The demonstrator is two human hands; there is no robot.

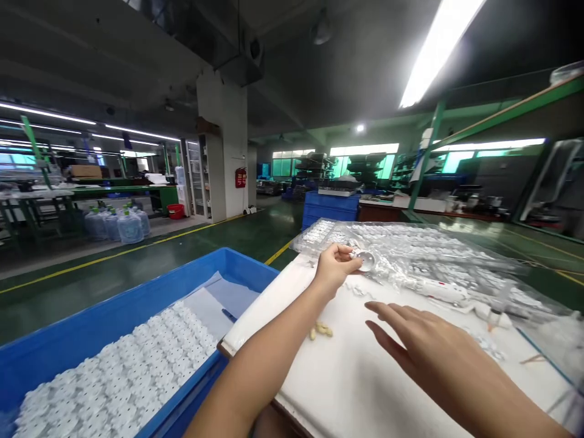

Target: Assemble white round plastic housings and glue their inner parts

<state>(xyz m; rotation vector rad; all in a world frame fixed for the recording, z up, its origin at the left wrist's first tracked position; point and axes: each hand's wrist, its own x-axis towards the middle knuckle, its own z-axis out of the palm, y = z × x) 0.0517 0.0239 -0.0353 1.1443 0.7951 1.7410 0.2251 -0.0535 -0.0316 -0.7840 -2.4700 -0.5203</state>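
Note:
My left hand is closed on a small white round part with a shallow, dish-like face, pinched between thumb and fingers. It holds the part over the far side of the white tabletop, close to the clear plastic trays of white parts. My right hand hovers over the table with its fingers stretched out and nothing in it. Some small white pieces lie between the hands. Nearer me are a few small yellowish pieces, whose kind I cannot make out.
A blue crate at the left holds rows of white parts and white sheets. A white handheld tool with a red mark lies by the trays. Blue bins stand behind the table. A green frame post rises at the right.

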